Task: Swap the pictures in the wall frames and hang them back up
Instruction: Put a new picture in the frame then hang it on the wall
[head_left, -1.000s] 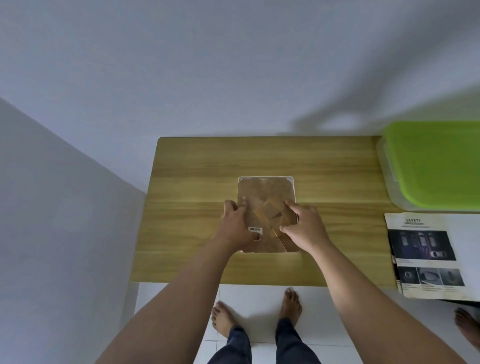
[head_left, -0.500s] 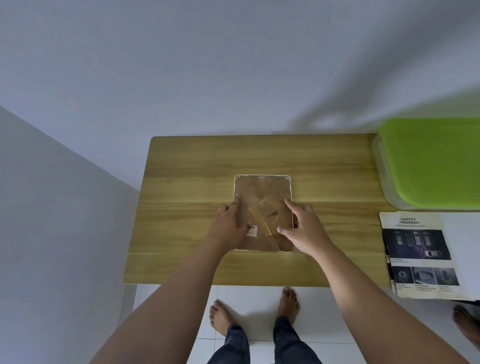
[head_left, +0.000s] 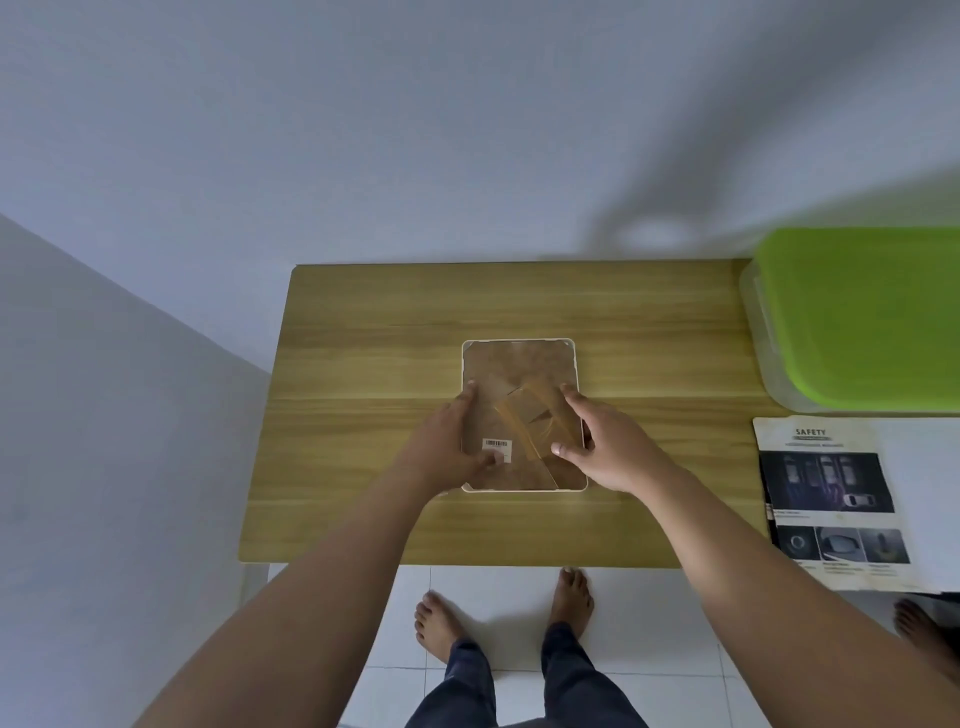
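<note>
The wooden table (head_left: 363, 415) fills the middle of the frame, pushed against a pale wall, with a green-lidded plastic box (head_left: 862, 317) at the right edge and a printed "SAFETY" sheet (head_left: 831, 499) lying just below it at the lower right. The sheet looks like a candidate picture for the swap, though that is only a guess.

The picture frame (head_left: 519, 364) lies face down at the centre of the table, its brown backing board up, a thin white rim around it and a folding stand (head_left: 535, 421) slanting across the lower half. A small barcode label (head_left: 497, 444) sits near the lower left of the backing.

Compared with 1 s ago, both hands have drawn apart. Then they crowded over the stand at the middle of the backing; now the left hand (head_left: 447, 447) rests flat at the frame's left edge, thumb on the backing beside the label, and the right hand (head_left: 608, 447) lies at the right edge, fingers spread, thumb touching the backing. Neither hand grips anything; both are loosely open and pressing or steadying.

The spread to the 2 side edges suggests a shift from fiddling with the stand toward working the backing's edge clips or lifting the board out. The backing is still seated, so the swap itself has not begun on this frame.
</note>
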